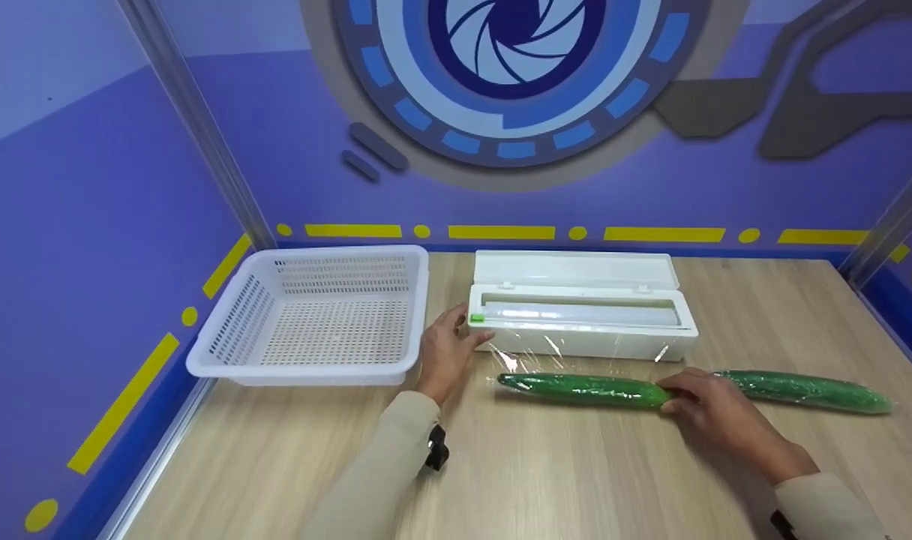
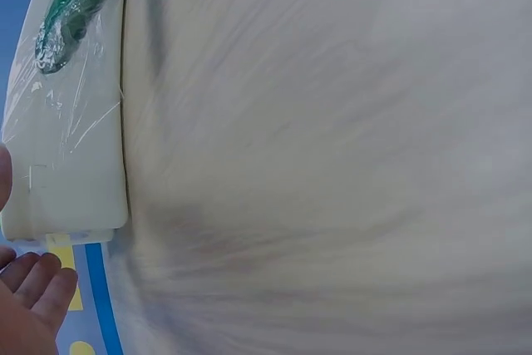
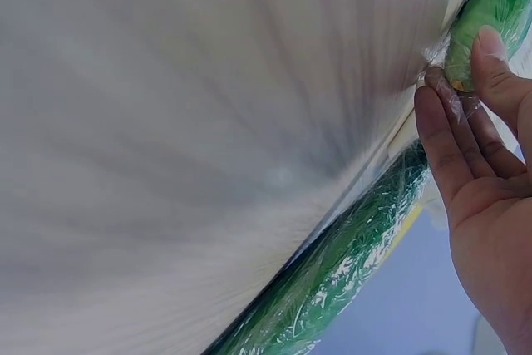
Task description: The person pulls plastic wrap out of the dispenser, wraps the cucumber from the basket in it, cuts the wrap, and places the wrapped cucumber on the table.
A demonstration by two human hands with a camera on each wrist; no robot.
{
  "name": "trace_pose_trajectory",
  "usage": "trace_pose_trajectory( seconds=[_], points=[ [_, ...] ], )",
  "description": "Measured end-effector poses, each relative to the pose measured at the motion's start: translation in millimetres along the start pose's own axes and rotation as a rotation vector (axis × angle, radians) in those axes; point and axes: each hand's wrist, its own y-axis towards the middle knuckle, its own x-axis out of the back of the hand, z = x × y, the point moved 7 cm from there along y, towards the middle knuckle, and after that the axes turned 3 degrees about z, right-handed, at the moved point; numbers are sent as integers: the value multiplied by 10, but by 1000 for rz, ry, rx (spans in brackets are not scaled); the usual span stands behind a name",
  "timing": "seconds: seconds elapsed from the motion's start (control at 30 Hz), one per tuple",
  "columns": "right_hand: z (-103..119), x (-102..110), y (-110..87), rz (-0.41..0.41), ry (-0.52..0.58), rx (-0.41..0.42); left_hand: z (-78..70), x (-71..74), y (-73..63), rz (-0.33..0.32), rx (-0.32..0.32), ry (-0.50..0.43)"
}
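My left hand (image 1: 445,356) is at the left end of a white cling film dispenser (image 1: 583,341), thumb against its front and fingers at its end. In the left wrist view the fingers (image 2: 54,288) look extended past that end. Clear film (image 1: 546,352) runs from the dispenser's front to a green cucumber (image 1: 583,390) lying before it. At the cucumber's right end, my right hand (image 1: 715,416) pinches the tip between thumb and fingers, with film bunched there in the right wrist view. Behind that hand lies a second cucumber (image 1: 816,391) wrapped in film.
Left of the dispenser stands a white perforated basket (image 1: 306,371). The dispenser's lid (image 1: 576,268) is raised at the back, with a film roll (image 1: 576,313) inside and a green slider (image 1: 477,318) at its left. Blue walls (image 1: 276,180) border the wooden table (image 1: 546,480).
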Motion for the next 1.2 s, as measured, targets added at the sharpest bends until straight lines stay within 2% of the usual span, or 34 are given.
trace_pose_trajectory(
  seconds=[0.3,0.53,0.67,0.8,0.93,1.07,1.2],
  points=[
    [-2,7,16,17,4,-11,-26,-47,61,76,-18,-54],
    [-1,6,22,25,3,-7,-4,-54,99,64,-46,14],
    [-1,7,25,31,7,-8,9,-57,111,88,-47,2],
    [7,3,23,40,15,-16,-8,-50,111,112,-86,-15],
    [11,-1,30,55,15,-32,-38,-49,115,137,-123,-3],
    [7,4,35,65,8,-43,-52,-57,125,162,-134,36],
    [-3,2,39,76,6,-56,-48,-57,120,159,-143,62]
  ],
)
